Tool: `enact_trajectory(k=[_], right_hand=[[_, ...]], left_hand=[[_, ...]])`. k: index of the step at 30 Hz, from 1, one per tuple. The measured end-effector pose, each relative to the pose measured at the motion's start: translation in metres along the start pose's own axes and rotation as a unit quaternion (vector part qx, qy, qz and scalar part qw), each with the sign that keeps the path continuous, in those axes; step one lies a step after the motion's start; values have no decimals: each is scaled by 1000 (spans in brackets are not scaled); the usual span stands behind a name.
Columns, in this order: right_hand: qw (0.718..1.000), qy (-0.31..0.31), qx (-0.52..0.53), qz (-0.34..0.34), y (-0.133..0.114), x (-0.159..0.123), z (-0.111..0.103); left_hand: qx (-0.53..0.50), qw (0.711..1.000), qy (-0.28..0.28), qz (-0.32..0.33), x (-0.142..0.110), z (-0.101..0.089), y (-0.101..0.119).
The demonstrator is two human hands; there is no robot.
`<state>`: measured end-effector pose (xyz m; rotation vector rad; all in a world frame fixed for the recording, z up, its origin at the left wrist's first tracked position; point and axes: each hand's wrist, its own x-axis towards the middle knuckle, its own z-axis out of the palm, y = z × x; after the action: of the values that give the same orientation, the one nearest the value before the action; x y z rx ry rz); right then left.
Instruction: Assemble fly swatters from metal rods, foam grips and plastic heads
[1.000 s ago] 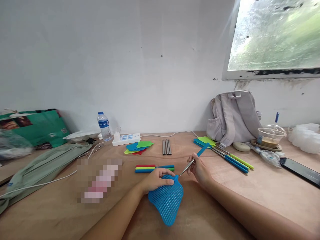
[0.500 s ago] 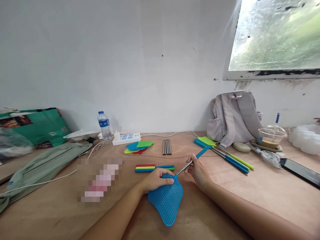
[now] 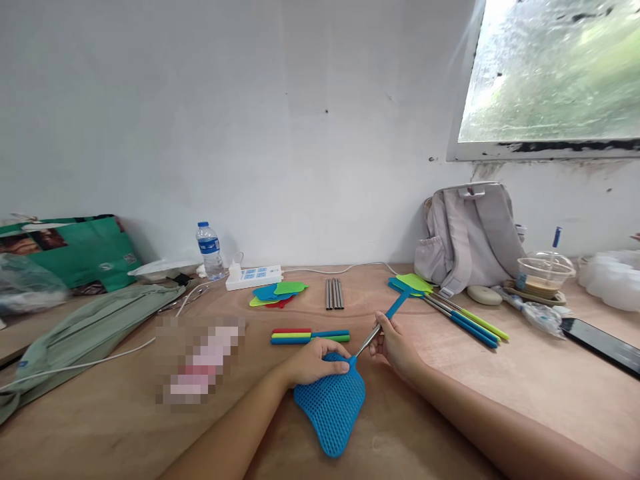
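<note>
A blue fly swatter (image 3: 332, 403) lies slantwise between my hands, its perforated head toward me. My left hand (image 3: 316, 362) is closed on the neck side of the head, thumb on top. Farther up, my right hand (image 3: 393, 343) pinches the swatter where the metal rod meets the blue handle. The handle points away to the right. Just beyond my left hand lie several coloured handles (image 3: 291, 336) in red, yellow, blue and green. Several metal tubes (image 3: 334, 294) rest behind them, and loose swatter heads (image 3: 277, 293) are piled to their left.
Swatters with blue and yellow-green handles (image 3: 473, 327) lie at the right, in front of a grey backpack (image 3: 473, 233). Farther right are a drink cup (image 3: 543, 277) and a phone (image 3: 600, 343). A power strip (image 3: 255, 277), water bottle (image 3: 209, 250) and green cloth (image 3: 100, 327) are on the left.
The swatter has tilted slightly steeper, its handle end shifting left and its head slightly toward me. Both hands keep hold of it.
</note>
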<state>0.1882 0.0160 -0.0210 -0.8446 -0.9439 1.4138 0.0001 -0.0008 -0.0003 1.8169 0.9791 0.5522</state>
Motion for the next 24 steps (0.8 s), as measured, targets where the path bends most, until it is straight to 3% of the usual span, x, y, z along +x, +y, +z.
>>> enact_trajectory(k=[13, 24], right_hand=[[999, 4, -8, 31, 8, -6, 13], [995, -39, 63, 74, 2, -15, 19]], left_hand=[[-1, 1000, 5, 27, 1, 3, -3], [-58, 998, -7, 23, 2, 1, -9]])
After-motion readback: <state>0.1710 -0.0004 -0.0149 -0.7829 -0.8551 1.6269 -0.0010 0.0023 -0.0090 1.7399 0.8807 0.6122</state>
